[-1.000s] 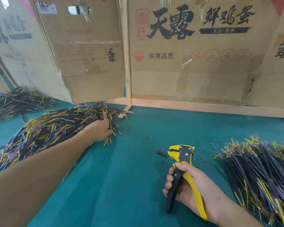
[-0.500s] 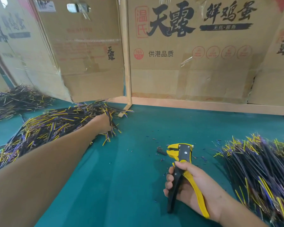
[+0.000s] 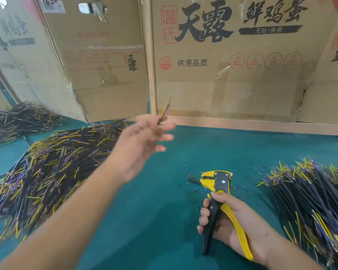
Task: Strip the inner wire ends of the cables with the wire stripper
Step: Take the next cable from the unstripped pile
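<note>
Head view: left hand [image 3: 139, 145] raised, pinching cable [image 3: 163, 113].

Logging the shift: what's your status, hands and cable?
Left hand pinches one cable, raised off the mat. Right hand grips stripper. Nothing between them.

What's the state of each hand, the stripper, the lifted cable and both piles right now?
left hand: raised, pinching one cable
cable: off the pile, yellow and purple ends up
right hand: gripping the handles
wire stripper: resting on the mat, no wire in it
left pile: heaped loose
right pile: heaped loose
</note>
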### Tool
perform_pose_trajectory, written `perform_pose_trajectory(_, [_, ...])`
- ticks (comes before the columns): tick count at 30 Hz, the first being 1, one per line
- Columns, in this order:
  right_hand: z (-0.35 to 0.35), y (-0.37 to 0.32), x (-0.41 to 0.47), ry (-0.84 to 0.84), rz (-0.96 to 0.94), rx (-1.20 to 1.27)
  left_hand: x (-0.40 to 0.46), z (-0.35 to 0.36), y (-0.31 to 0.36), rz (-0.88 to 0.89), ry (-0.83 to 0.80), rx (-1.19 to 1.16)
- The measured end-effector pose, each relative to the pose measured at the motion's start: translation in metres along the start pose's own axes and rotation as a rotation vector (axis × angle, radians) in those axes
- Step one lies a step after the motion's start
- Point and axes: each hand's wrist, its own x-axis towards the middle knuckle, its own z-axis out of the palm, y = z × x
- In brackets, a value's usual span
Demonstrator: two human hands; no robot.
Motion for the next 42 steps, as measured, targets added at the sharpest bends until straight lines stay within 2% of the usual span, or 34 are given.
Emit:
perform_pose_trajectory(2, [-0.001,0.000,0.001,0.007,-0.007,-0.007,-0.017,0.017,-0.021,0.046,-0.008,0.094])
perform_pose_trajectory(5, [-0.001,0.001,0.004,0.012,-0.009,-0.013,-0.030,0.028,-0.047,0.096,0.118,0.267])
perform_pose_trajectory(8, [-0.001,0.002,0.007,0.040,-0.010,-0.028,-0.041,0.030,-0.061,0.084,0.105,0.363])
perform_pose_trajectory(15, [-0.004,0.003,0.007,-0.001,-0.013,-0.056,-0.048,0.032,-0.067,0.055,0.041,0.371])
perform_pose_trajectory(22, [-0.006,0.003,0.011,0.035,-0.016,-0.050,-0.051,0.033,-0.063,0.020,0.015,0.376])
perform_pose_trajectory(35, [-0.005,0.004,0.009,0.037,-0.034,-0.059,-0.049,0.031,-0.060,-0.012,0.041,0.358])
perform_pose_trajectory(39, [-0.008,0.004,0.006,-0.013,-0.053,-0.069,-0.048,0.031,-0.060,-0.021,0.075,0.304])
perform_pose_trajectory(42, [-0.007,0.004,0.009,0.011,-0.038,-0.070,-0.047,0.031,-0.060,-0.036,0.093,0.246])
